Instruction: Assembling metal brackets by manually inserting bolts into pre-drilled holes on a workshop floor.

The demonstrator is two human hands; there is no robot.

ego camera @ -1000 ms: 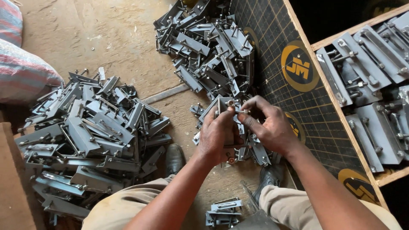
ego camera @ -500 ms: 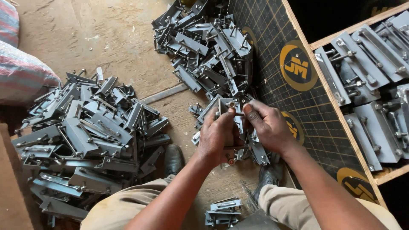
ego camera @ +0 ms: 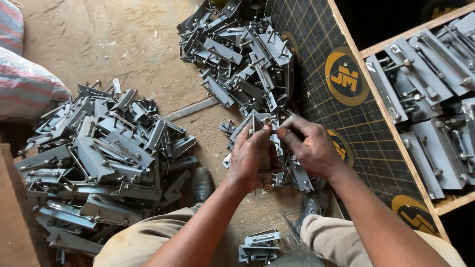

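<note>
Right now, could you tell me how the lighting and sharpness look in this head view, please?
Head view: even, soft daylight with no hard shadows; the left pile of metal brackets is crisp with mild sheen; the left hand and right hand on the bracket are slightly soft; the top right corner beyond the wooden tray falls to black; edges bend a little from the wide lens.

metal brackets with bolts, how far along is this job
Looks done: bolted plates laid in rows in the wooden crate at right. In hand: the left hand grips one grey bracket while the right hand works its top bolt. Left: probably the two loose heaps, the left pile and the far pile, though which is finished is unclear.
</note>
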